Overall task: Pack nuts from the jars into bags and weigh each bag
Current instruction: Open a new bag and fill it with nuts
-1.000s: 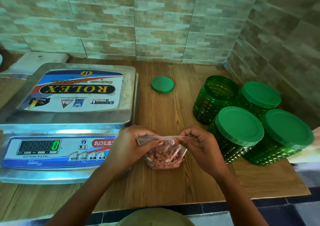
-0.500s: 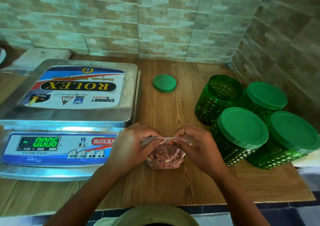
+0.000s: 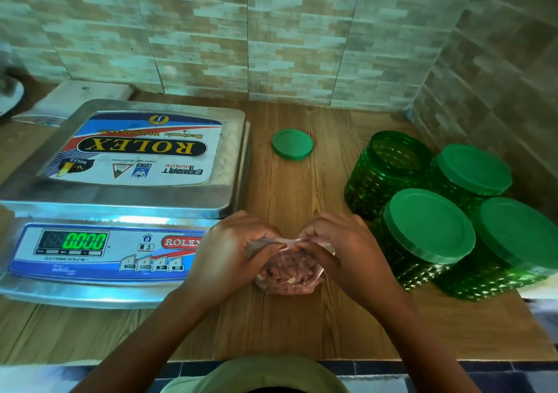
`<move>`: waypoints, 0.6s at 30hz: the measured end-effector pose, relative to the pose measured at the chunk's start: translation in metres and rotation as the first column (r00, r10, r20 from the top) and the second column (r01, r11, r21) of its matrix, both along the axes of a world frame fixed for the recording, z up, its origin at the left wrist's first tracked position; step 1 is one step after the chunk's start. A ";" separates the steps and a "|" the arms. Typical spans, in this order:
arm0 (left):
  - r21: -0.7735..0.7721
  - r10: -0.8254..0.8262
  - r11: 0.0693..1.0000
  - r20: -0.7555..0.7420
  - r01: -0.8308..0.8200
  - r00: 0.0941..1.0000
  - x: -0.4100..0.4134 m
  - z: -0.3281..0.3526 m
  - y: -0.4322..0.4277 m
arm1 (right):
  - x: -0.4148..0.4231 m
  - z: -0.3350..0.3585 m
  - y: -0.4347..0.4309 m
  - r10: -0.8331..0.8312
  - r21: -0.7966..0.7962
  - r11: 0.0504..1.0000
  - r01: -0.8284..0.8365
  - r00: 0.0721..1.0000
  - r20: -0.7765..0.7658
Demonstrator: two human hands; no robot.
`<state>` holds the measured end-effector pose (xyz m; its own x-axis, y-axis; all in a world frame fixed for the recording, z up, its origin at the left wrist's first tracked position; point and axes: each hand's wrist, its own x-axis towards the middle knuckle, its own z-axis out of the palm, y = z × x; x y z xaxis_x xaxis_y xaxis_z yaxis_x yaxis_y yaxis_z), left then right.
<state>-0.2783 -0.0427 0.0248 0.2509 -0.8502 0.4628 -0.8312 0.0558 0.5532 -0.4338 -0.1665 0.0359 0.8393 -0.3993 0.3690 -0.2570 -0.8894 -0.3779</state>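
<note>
A small clear bag of reddish nuts [image 3: 287, 275] rests on the wooden table [image 3: 302, 326], just right of the scale's front. My left hand [image 3: 232, 247] pinches the left part of the bag's top strip, and my right hand [image 3: 341, 244] pinches the right part, thumbs close together over the opening. An electronic scale [image 3: 126, 163] with a steel platform stands at the left; nothing lies on it and its green display [image 3: 84, 241] reads 0.000. At the right stand several green jars: one open [image 3: 386, 169], the others with lids on [image 3: 428, 226].
A loose green lid [image 3: 292, 144] lies on the table behind the bag. Tiled walls close off the back and right side. A pale flat object [image 3: 75, 97] sits behind the scale. The table's front edge runs just below my forearms.
My hands have drawn closer together along the bag's top strip. The scale's display went from 0 to 0.006 to 0.000. The bag stays in the same spot.
</note>
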 end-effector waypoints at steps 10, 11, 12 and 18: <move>-0.022 0.180 0.983 -0.144 -0.185 0.973 0.022 0.000 0.028 | -0.011 -0.003 -0.003 -0.070 -0.017 0.997 0.070 0.997 0.026; -0.025 0.197 0.978 -0.184 -0.205 0.963 0.024 0.000 0.030 | -0.012 -0.002 -0.004 -0.067 -0.011 0.998 0.067 0.998 0.020; -0.025 0.206 0.976 -0.216 -0.216 0.955 0.025 0.001 0.033 | -0.012 -0.001 -0.005 -0.058 0.002 0.998 0.058 0.998 0.015; -0.002 0.118 0.992 -0.331 -0.125 0.936 0.012 -0.002 0.030 | -0.005 0.006 0.003 0.009 -0.026 1.000 -0.009 1.000 -0.019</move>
<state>-0.2662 -0.0124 0.0224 0.4933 -0.7941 0.3551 -0.6038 -0.0187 0.7969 -0.4386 -0.1640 0.0424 0.8497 -0.3823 0.3631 -0.2560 -0.9011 -0.3499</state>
